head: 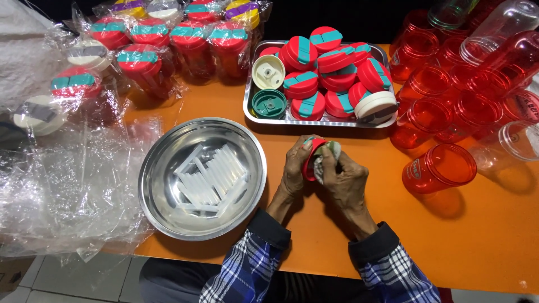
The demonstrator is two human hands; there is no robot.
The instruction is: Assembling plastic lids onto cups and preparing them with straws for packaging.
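- Orange table (483, 235) bears everything, with clear plastic wrap (67, 185) spread at its left.
- Round steel bowl (163, 163) holds clear strips.
- Steel tray (250, 109) holds lids.
- Left hand (296, 168) grips a red lid (310, 160) at table centre.
- Right hand (343, 179) presses a cloth (328, 154) against it, fingers curled.

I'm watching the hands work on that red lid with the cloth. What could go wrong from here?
1. The red lid is pinched between the left hand and right hand above bare table; it could slip out and roll.
2. The red bottle lying on its side near the right elbow could get nudged and roll away.
3. The lid pile in the steel tray is heaped and could topple.
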